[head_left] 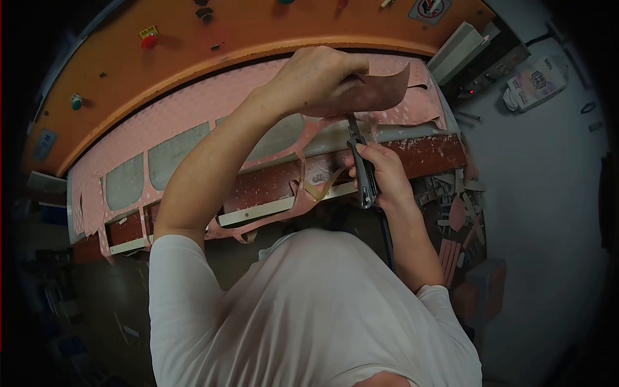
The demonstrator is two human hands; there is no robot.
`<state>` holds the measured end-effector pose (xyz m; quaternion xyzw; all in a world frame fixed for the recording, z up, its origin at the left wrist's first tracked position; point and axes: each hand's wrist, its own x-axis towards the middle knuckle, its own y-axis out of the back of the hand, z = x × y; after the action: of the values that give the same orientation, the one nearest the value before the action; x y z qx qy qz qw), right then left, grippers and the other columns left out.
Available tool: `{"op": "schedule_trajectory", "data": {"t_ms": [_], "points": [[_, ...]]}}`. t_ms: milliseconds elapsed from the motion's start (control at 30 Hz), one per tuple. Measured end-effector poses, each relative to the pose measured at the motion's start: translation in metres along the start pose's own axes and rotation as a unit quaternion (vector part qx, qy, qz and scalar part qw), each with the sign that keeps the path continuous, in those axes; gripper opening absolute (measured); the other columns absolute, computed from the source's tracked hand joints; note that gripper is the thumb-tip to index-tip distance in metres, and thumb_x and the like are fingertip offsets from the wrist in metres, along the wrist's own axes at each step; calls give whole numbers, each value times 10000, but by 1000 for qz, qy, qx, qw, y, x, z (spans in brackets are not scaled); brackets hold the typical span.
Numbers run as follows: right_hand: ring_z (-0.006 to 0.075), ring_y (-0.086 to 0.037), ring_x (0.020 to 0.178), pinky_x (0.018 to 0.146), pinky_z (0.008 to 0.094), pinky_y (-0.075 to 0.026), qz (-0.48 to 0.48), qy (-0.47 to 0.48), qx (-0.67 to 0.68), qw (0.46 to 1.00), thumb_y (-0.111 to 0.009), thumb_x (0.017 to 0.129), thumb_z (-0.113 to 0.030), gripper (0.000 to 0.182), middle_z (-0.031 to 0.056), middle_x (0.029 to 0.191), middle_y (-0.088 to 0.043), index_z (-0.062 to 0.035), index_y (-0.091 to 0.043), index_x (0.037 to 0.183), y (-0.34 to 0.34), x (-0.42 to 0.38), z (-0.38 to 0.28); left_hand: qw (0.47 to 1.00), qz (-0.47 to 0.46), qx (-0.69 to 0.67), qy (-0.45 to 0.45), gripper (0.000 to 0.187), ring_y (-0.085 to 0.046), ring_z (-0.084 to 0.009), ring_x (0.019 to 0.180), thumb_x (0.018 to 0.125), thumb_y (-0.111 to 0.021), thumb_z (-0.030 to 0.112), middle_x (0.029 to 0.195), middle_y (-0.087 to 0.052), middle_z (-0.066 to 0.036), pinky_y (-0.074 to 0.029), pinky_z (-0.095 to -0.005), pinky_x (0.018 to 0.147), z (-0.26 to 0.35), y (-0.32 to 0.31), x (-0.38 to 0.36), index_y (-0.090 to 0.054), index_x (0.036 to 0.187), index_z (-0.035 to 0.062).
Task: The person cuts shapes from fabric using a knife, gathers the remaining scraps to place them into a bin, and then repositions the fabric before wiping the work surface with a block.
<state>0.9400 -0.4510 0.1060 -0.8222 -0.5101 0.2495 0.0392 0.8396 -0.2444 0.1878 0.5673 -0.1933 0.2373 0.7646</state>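
My left hand (329, 74) is closed on a cut piece of pink sheet (380, 91), lifting it so its right edge curls up. In my right hand (387, 169) is a dark utility knife (362, 161), its blade end pointing away from me, just under the lifted piece. Below both hands lies a larger pink spotted sheet (193, 98) with several rounded openings cut through it. Grey surface shows through some openings (174, 155). A narrow strip of the pink sheet hangs over the front edge near the knife. The blade's tip is hard to make out.
An orange machine panel (258, 32) with a red button (149, 42) and a green button (76, 101) rises behind the sheet. Offcuts (456, 213) are heaped at the right. A white packet (535, 84) lies on the floor beyond. A red-brown board (425, 155) runs along the front.
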Motion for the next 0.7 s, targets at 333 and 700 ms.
{"op": "schedule_trajectory", "data": {"t_ms": [333, 700], "points": [[104, -625, 617, 494, 261, -537, -22, -6, -79, 997, -569, 1004, -212, 186, 49, 803, -679, -41, -613, 1060, -19, -8, 18, 1000, 23, 16, 1, 205, -680, -385, 790, 823, -689, 226, 812, -706, -160, -529, -468, 691, -9, 5, -13, -722, 972, 89], [112, -635, 608, 508, 285, -556, -70, -31, -67, 995, -561, 1008, -197, 182, 57, 792, -677, -24, -615, 1014, -29, -13, 6, 998, 54, 9, 23, 177, -684, -365, 824, 835, -698, 171, 870, -707, -155, -534, -428, 709, -16, 23, -30, -700, 970, 56]]}}
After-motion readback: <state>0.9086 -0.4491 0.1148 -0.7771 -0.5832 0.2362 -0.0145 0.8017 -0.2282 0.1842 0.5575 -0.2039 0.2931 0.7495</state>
